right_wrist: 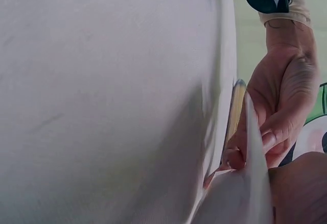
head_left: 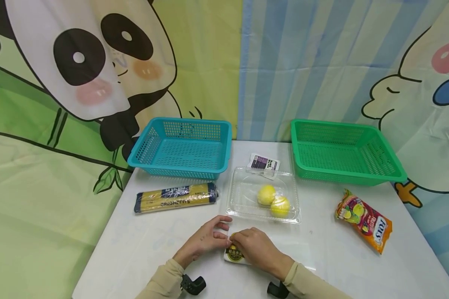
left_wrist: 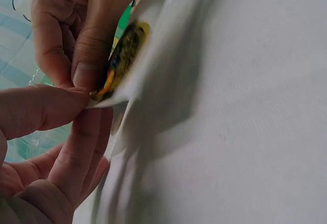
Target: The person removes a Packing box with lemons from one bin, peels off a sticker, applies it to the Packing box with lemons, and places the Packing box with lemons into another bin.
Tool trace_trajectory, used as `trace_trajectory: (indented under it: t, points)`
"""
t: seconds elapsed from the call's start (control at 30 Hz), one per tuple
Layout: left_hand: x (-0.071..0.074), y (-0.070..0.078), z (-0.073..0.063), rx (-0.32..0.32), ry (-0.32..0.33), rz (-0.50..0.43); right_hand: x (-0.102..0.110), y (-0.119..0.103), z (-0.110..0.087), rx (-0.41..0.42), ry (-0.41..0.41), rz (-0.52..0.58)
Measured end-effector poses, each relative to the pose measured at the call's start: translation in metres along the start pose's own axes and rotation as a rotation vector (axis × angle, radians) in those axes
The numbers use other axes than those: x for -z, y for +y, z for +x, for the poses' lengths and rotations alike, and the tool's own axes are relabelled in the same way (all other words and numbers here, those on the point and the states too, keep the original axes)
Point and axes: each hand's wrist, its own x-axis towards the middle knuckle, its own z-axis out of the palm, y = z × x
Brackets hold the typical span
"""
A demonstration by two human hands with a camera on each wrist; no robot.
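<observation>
White packet with a yellow-and-black label, lying on the near part of a table, midway along its width. Left hand: thumb and fingertips pinch one corner of the packet. Right hand: thumb and finger pinch the same corner, just beside the left fingertips. Beige sleeves cover both forearms, with a black device near the left wrist. White cloth covers the tabletop; the left wrist view shows it in soft folds and shadow. Farther back, a spaghetti pack lies to the left, a clear plastic container with two yellow balls showing within its outline stands in the middle, and an orange snack bag lies aslant to the right. Behind the container lies a small purple-and-white packet, between a blue basket and a green basket. Beyond the far edge hangs a printed curtain: panda on green and yellow at left, blue stripes and a white cartoon figure at right.
</observation>
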Motion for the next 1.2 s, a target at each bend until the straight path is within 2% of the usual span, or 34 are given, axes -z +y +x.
trace_trajectory:
  t: [0.13,0.33,0.57,0.9,1.03,1.2]
  points:
    - [-0.001,0.0,-0.001,-0.008,0.004,-0.009,0.0,0.001,0.0,-0.013,0.024,0.004]
    - [-0.003,0.0,-0.003,-0.025,0.014,-0.017,0.0,0.001,0.002,0.002,0.055,-0.049]
    - [-0.003,0.0,-0.003,-0.032,0.035,-0.009,-0.004,0.002,0.001,0.04,0.143,-0.123]
    - [-0.003,-0.001,-0.006,-0.027,0.017,-0.008,-0.002,0.004,-0.004,0.028,0.1,-0.096]
    - [-0.002,-0.001,-0.01,-0.036,0.017,0.028,0.003,0.005,-0.005,0.046,0.136,-0.099]
    - [-0.001,-0.001,-0.013,-0.048,0.074,0.154,0.01,0.009,-0.003,0.119,0.254,-0.102]
